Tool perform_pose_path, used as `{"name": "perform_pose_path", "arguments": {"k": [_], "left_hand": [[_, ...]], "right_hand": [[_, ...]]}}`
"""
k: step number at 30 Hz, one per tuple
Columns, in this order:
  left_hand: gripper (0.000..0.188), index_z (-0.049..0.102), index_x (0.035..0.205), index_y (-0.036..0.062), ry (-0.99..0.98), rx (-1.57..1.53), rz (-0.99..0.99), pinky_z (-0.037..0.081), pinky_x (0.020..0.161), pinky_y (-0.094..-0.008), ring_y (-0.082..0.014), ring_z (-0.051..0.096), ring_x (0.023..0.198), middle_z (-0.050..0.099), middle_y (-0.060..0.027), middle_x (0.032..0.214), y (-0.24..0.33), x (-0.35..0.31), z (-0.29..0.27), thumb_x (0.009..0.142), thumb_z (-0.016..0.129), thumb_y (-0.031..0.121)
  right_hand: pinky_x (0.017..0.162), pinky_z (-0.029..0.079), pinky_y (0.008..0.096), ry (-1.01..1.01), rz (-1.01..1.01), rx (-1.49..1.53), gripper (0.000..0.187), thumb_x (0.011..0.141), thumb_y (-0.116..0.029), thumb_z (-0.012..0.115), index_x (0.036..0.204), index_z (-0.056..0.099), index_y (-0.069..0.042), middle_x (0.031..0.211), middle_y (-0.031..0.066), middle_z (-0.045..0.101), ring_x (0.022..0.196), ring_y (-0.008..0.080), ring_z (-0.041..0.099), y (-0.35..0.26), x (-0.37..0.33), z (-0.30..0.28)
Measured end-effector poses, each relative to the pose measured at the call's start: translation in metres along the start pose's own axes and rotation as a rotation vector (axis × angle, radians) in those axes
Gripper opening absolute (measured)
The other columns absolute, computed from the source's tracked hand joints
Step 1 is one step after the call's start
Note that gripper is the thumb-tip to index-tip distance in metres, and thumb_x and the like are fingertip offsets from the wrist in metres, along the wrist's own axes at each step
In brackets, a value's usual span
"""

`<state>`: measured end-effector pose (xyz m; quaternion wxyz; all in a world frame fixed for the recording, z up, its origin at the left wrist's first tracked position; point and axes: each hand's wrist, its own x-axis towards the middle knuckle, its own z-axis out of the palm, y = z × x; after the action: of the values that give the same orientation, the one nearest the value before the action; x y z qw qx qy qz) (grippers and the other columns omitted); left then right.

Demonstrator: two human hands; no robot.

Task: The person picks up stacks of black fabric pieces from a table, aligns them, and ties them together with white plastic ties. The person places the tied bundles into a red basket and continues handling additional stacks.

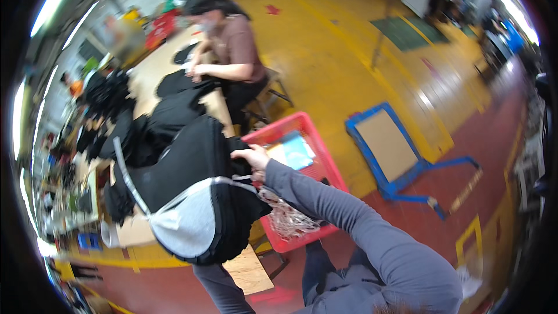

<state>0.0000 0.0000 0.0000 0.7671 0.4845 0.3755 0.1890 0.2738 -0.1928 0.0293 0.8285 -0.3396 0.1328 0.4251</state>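
Note:
A thick bundle of black garments [189, 154] takes up the middle left, with a light grey cup-shaped panel [189, 229] at its near end and a white strip [224, 181] around it. My right hand [254, 158] is closed on the bundle's right edge, above the red basket [332, 168]. My left forearm [218, 285] goes up under the near end of the bundle, which hides that hand. White cords or straps [289, 218] lie in a tangle in the basket, near a light blue packet [295, 152].
A co-worker [235, 52] sits at a long table [146, 78] with black fabric pieces. More dark garments [107, 93] are heaped at the left. A blue-framed cart [386, 148] stands on the floor at the right, its handle toward me. A wooden board [250, 270] is below the bundle.

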Motion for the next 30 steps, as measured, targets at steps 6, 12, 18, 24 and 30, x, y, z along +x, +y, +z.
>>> {"name": "perform_pose_path", "arguments": {"k": [6, 12, 18, 24, 30], "left_hand": [[0.039, 0.063, 0.120, 0.0139, -0.072, 0.135, -0.056, 0.049, 0.088, -0.0454, -0.0263, 0.064, 0.100, 0.069, -0.0078, 0.110, -0.062, -0.062, 0.086, 0.087, 0.062, 0.035], [0.040, 0.063, 0.120, 0.0134, -0.097, 0.187, -0.176, 0.049, 0.088, -0.0450, -0.0267, 0.064, 0.101, 0.069, -0.0082, 0.110, -0.165, -0.131, 0.176, 0.087, 0.062, 0.035], [0.040, 0.062, 0.120, 0.0129, -0.303, 0.372, -0.443, 0.049, 0.089, -0.0447, -0.0270, 0.064, 0.101, 0.069, -0.0086, 0.110, -0.298, -0.124, 0.334, 0.086, 0.062, 0.034], [0.040, 0.062, 0.121, 0.0124, -0.423, 0.486, -0.575, 0.049, 0.089, -0.0444, -0.0274, 0.064, 0.102, 0.069, -0.0090, 0.110, -0.419, -0.083, 0.438, 0.086, 0.062, 0.033], [0.041, 0.062, 0.121, 0.0119, -0.524, 0.620, -0.659, 0.049, 0.089, -0.0441, -0.0277, 0.064, 0.102, 0.069, -0.0093, 0.110, -0.562, -0.001, 0.520, 0.086, 0.063, 0.032]], "right_hand": [[0.076, 0.058, 0.0436, 0.141, -0.201, 0.115, 0.046, 0.069, 0.003, 0.071, 0.112, 0.056, -0.002, 0.096, 0.0129, 0.066, 0.084, 0.0272, 0.068, -0.069, -0.094, -0.129], [0.079, 0.057, 0.0386, 0.301, -0.354, 0.148, 0.052, 0.072, 0.006, 0.067, 0.122, 0.051, 0.000, 0.104, 0.0155, 0.063, 0.092, 0.0263, 0.066, -0.141, -0.232, -0.254], [0.079, 0.057, 0.0358, 0.713, -0.551, 0.332, 0.060, 0.075, 0.007, 0.070, 0.127, 0.041, 0.000, 0.112, 0.0168, 0.057, 0.096, 0.0253, 0.065, -0.188, -0.341, -0.439], [0.073, 0.058, 0.0391, 0.854, -0.556, 0.443, 0.060, 0.072, 0.010, 0.063, 0.126, 0.041, -0.001, 0.104, 0.0179, 0.059, 0.085, 0.0273, 0.067, -0.207, -0.331, -0.573], [0.076, 0.056, 0.0384, 0.898, -0.530, 0.375, 0.049, 0.072, 0.002, 0.065, 0.120, 0.052, -0.002, 0.102, 0.0169, 0.064, 0.083, 0.0261, 0.066, -0.145, -0.223, -0.766]]}}
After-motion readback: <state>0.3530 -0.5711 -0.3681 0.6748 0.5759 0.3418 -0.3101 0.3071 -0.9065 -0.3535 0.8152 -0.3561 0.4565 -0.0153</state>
